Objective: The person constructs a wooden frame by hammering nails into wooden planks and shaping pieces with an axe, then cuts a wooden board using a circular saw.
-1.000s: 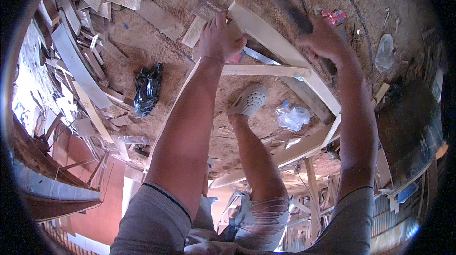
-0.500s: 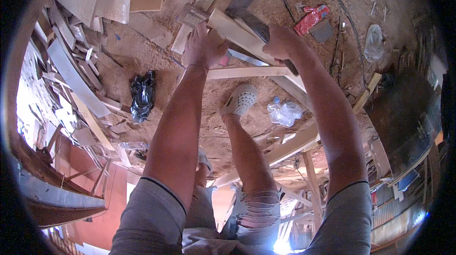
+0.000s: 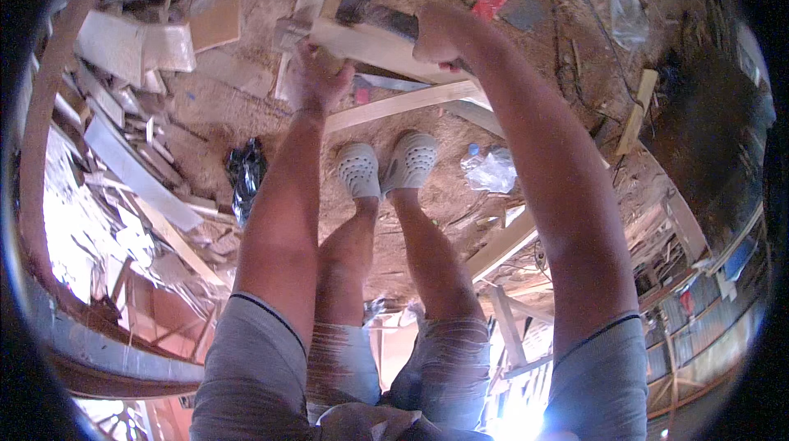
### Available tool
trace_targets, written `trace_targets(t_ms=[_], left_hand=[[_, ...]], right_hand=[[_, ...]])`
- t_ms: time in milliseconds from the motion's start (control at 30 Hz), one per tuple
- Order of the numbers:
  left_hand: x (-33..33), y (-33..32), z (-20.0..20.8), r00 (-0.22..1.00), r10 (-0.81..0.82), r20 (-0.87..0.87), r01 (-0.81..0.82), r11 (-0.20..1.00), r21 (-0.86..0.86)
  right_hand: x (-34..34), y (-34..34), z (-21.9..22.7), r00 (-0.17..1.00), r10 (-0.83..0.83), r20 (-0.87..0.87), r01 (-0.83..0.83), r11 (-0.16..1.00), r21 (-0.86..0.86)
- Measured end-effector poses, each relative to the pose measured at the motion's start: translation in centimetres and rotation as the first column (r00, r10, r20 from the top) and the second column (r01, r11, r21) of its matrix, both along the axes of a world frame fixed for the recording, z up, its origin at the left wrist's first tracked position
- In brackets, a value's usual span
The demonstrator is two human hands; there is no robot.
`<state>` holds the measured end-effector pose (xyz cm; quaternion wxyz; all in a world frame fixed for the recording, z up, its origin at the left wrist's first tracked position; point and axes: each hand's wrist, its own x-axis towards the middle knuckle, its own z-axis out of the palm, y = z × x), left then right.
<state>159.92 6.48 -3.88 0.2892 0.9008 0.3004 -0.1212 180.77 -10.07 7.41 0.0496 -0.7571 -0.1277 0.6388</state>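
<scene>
Sawdust floor [image 3: 246, 104], scrap boards [image 3: 123, 46], plastic bottle [image 3: 491, 168]

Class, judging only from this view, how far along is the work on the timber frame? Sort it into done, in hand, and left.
Done: a pale crosspiece lies across the frame rail on the sawdust floor.
In hand: the left hand and right hand both grip a wooden plank held above it.
Left: the plank is not yet set down; loose offcuts lie scattered nearby.
</scene>
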Motion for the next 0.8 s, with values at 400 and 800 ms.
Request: trace_targets(t_ms=[400,800], left_hand=[[-1.5,2.1,-1.6,0.927,-0.203,0.317,0.081,0.93,0.358],[9.0,-43.4,-3.4,0.409,-0.912,-0.027,0.91,0.41,-0.068]], right_hand=[[-27.8,-32.2,18.5,0.483,-0.783,0.392,0.846,0.533,0.024],[-20.4,-67.8,11.4,0.521,-0.267,0.811,0.51,0.859,-0.046]])
